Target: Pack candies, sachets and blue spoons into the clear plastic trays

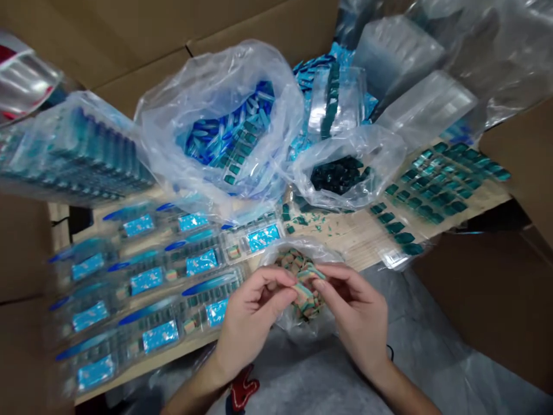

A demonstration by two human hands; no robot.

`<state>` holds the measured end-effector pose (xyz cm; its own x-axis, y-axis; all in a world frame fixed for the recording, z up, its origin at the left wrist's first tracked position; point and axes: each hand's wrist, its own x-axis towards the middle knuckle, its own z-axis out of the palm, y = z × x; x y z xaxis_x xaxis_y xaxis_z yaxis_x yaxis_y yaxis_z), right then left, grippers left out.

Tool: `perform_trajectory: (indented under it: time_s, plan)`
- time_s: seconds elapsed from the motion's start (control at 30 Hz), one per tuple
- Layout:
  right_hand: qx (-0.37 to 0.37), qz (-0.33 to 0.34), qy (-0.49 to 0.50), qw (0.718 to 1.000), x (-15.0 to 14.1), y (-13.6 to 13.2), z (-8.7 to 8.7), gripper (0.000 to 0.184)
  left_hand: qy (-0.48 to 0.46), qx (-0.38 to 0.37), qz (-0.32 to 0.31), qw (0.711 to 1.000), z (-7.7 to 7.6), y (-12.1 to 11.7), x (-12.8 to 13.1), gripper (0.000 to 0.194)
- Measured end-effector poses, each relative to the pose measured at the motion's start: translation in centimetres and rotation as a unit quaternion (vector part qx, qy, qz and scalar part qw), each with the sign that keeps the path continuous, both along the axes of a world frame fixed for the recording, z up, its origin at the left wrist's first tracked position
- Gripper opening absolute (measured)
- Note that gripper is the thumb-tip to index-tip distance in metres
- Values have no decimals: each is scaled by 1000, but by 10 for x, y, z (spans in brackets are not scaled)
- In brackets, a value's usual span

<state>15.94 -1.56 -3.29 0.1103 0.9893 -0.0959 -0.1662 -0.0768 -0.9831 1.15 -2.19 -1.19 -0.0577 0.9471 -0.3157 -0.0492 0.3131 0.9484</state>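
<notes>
Two hands over clear bag point(302, 249) of striped candy: left hand point(254, 314) and right hand point(358, 314) both pinching one striped strip point(305, 291) between thumbs and fingertips, strip just above pile in bag. Left of bag, blister trays point(147, 337) in rows, blue labels, on wooden table point(349, 242). Beyond bag, blue-piece bag point(224, 115), dark green-piece bag point(341, 173); loose green pieces point(436, 190) further right.

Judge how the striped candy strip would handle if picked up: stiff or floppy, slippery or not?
The striped candy strip is probably floppy: it seems to bow where the left hand and right hand pinch it. Its dull, rough-looking surface suggests grip rather than slipperiness. Being flat, it seems unlikely to roll.
</notes>
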Motion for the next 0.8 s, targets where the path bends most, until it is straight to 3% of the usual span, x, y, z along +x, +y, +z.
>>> perform_trajectory:
  time_s: [0.17,0.33,0.47,0.57,0.8]
  plan:
    - [60,30,-82,994,-3,-1,3,25,77,93,42,992,-2,5,6,11]
    - [79,60,-96,991,-3,-1,1,33,69,104,60,990,-5,5,3,15]
    - [81,55,-99,990,-5,-2,0,35,74,110,51,990,-7,3,1,18]
    - [90,75,-99,988,-6,-3,0,37,82,157,39,983,-10,2,-1,18]
    - [109,84,-111,984,-4,-4,3,41,84,202,22,975,-15,3,-6,5]
